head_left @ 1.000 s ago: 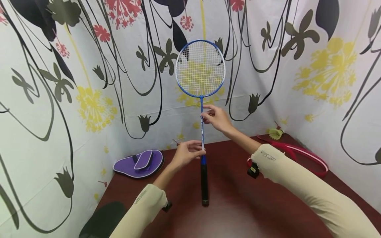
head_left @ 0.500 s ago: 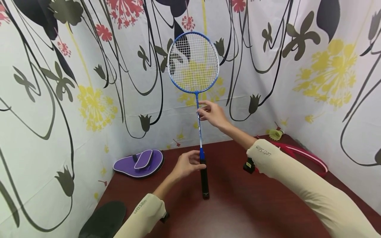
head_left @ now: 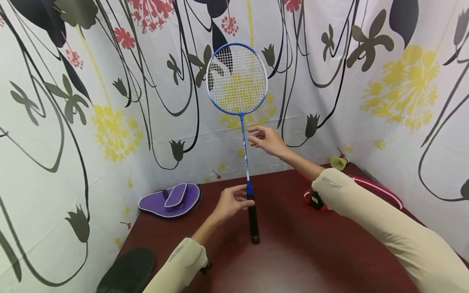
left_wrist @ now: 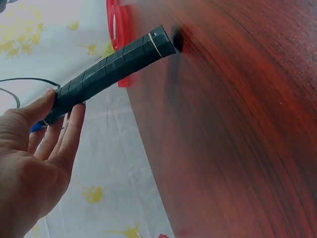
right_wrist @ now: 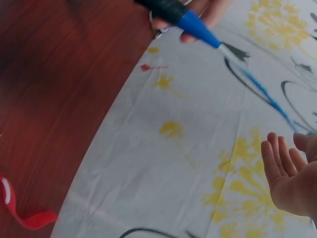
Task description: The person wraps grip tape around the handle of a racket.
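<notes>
A blue and white badminton racket (head_left: 244, 148) stands almost upright over the dark red table, head up, leaning slightly left. My left hand (head_left: 231, 202) pinches it at the top of the black grip between thumb and fingers. The left wrist view shows that hand's thumb on one side of the wrapped handle (left_wrist: 106, 73) and fingertips on the other. My right hand (head_left: 269, 141) is beside the upper shaft, just right of it, apart from it in the head view. Its fingers (right_wrist: 280, 161) are loosely bent around nothing in the right wrist view.
A purple bat-shaped case (head_left: 152, 205) lies at the back left of the table (head_left: 286, 256). Front left is a dark rounded object (head_left: 126, 268). At the right are a red, white-striped item (head_left: 381, 191) and a yellow shuttlecock (head_left: 338, 163). Flower-patterned cloth (head_left: 165, 101) surrounds the table.
My left hand has gone from the lower shaft to the top of the grip, and the racket has shifted up and left. The right hand's fingers have come off the shaft.
</notes>
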Demonstrator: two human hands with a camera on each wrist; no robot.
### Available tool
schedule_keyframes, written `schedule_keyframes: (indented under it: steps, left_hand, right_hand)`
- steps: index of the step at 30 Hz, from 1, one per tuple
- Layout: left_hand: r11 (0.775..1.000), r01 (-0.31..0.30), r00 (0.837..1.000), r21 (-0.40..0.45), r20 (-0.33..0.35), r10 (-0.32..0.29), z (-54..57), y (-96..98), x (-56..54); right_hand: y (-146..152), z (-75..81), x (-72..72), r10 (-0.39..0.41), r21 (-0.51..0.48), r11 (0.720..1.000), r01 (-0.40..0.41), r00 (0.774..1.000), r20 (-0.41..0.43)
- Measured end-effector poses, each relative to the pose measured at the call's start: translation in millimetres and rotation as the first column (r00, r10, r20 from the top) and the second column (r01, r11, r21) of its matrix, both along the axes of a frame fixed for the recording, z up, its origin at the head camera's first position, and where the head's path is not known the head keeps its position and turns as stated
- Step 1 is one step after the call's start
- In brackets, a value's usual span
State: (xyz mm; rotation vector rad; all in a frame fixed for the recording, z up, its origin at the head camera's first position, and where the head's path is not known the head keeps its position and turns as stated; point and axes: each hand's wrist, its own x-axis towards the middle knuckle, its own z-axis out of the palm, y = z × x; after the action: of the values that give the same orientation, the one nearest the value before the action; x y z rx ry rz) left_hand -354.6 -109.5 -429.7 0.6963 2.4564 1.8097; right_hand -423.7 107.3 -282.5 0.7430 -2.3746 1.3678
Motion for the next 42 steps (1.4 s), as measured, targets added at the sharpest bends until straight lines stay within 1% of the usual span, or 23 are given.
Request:
schedule_keyframes:
  steps: [4, 6, 8, 12, 15, 20, 25, 28, 33, 38, 42]
  left_hand:
    - [0.999, 0.005, 0.999, 0.043, 0.032, -0.007, 0.5, 0.1, -2.4]
    - [0.999, 0.009, 0.999, 0.053, 0.033, -0.01, 0.8, 0.3, -3.6]
    - [0.998, 0.007, 0.999, 0.06, 0.036, -0.009, 0.5, 0.5, -4.9]
    - [0.998, -0.009, 0.999, 0.064, 0.051, 0.006, -2.9, 0.5, -6.8]
    - [0.997, -0.009, 0.997, 0.076, 0.076, 0.003, -5.6, -0.6, -7.7]
    - [0.997, -0.001, 0.995, 0.081, 0.103, -0.008, -8.2, -1.5, -7.7]
    - [0.997, -0.012, 0.994, 0.078, 0.105, 0.004, -7.4, -2.6, -7.8]
    - [0.997, -0.012, 0.995, 0.081, 0.098, 0.004, -8.2, -2.0, -9.0]
    - [0.998, -0.027, 0.997, 0.06, 0.074, 0.022, -10.6, -1.5, -9.1]
    - [0.997, -0.015, 0.996, 0.074, 0.089, 0.009, -10.1, -2.6, -9.2]
    - [0.997, -0.015, 0.997, 0.072, 0.078, 0.009, -7.5, -4.7, -10.2]
  right_hand:
    - [20, -10.2, -8.5, -0.042, 0.05, 0.998, 0.041, 0.999, 0.004]
    - [32, -18.7, -15.1, -0.063, 0.067, 0.996, 0.062, 0.998, 0.009]
    - [44, -28.1, -20.0, -0.093, 0.103, 0.99, 0.093, 0.996, -0.005]
    - [68, -53.0, -28.4, -0.143, 0.17, 0.974, 0.152, 0.988, -0.063]
    - [85, -73.3, -33.8, -0.171, 0.192, 0.964, 0.184, 0.982, -0.082]
    - [108, -101.2, -42.3, -0.214, 0.177, 0.958, 0.224, 0.974, -0.076]
    - [127, -120.8, -54.1, -0.27, 0.163, 0.947, 0.276, 0.961, -0.06]
    - [138, -132.7, -56.9, -0.276, 0.151, 0.948, 0.281, 0.96, -0.053]
    - [151, -155.2, -55.1, -0.295, 0.165, 0.942, 0.294, 0.955, -0.017]
    - [164, -176.0, -55.0, -0.329, 0.222, 0.922, 0.318, 0.944, 0.015]
    - [170, -186.6, -58.9, -0.357, 0.274, 0.901, 0.337, 0.934, 0.027]
